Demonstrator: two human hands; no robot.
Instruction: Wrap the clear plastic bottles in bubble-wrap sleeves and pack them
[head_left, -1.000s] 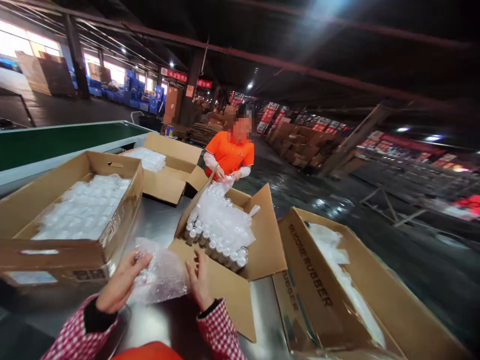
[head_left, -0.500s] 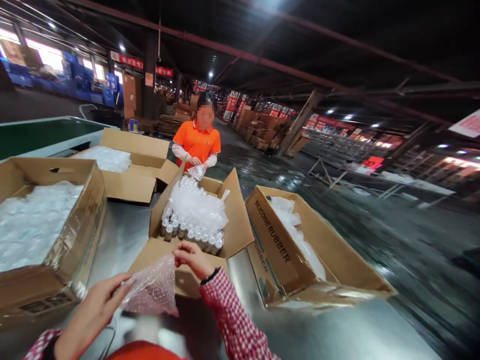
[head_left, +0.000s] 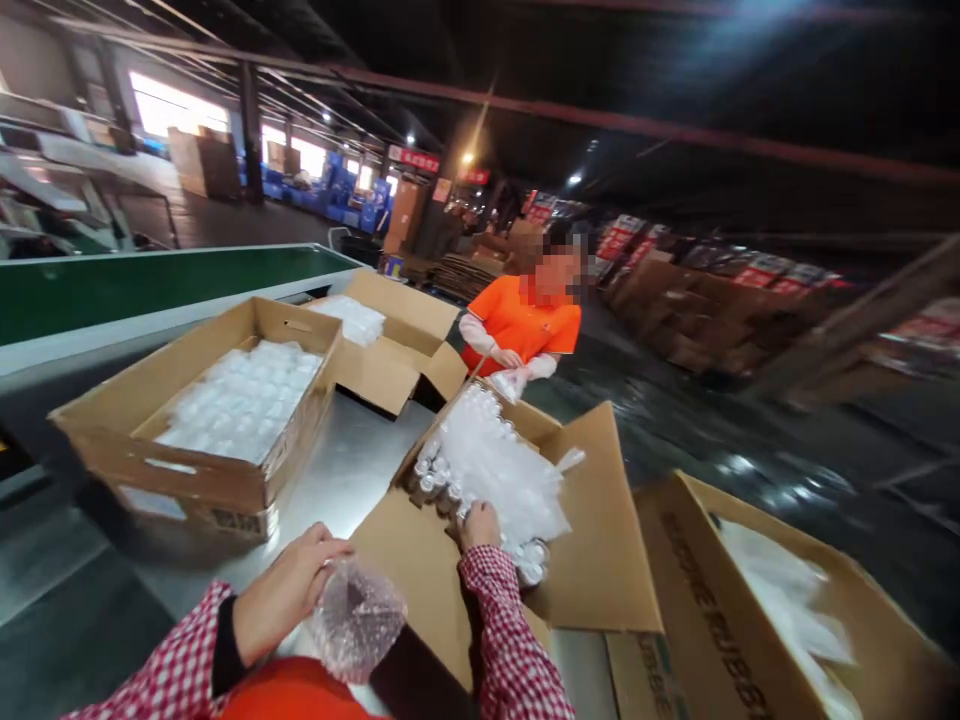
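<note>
My left hand [head_left: 289,590] is closed on the edge of a clear bubble-wrap bag [head_left: 358,625], whose mouth gapes toward me, low in front of my body. My right hand [head_left: 480,525] reaches into the open middle carton [head_left: 600,540], at the near row of small clear bottles [head_left: 439,485]. Its fingers curl downward; their tips, and whatever they grip, are hidden. White plastic bags [head_left: 502,460] lie over the bottles in that carton.
A carton [head_left: 217,400] of wrapped white items stands left, another open carton [head_left: 390,370] behind it. A SILICONE RUBBER carton [head_left: 720,600] is at right. Across the table, a person in an orange shirt [head_left: 525,325] handles a clear bag [head_left: 510,382]. A green conveyor [head_left: 165,285] runs behind.
My view has swung left. My right hand has let go of the bubble-wrap bag and moved forward into the middle carton, among the bottles. My left hand still keeps hold of the bag.
</note>
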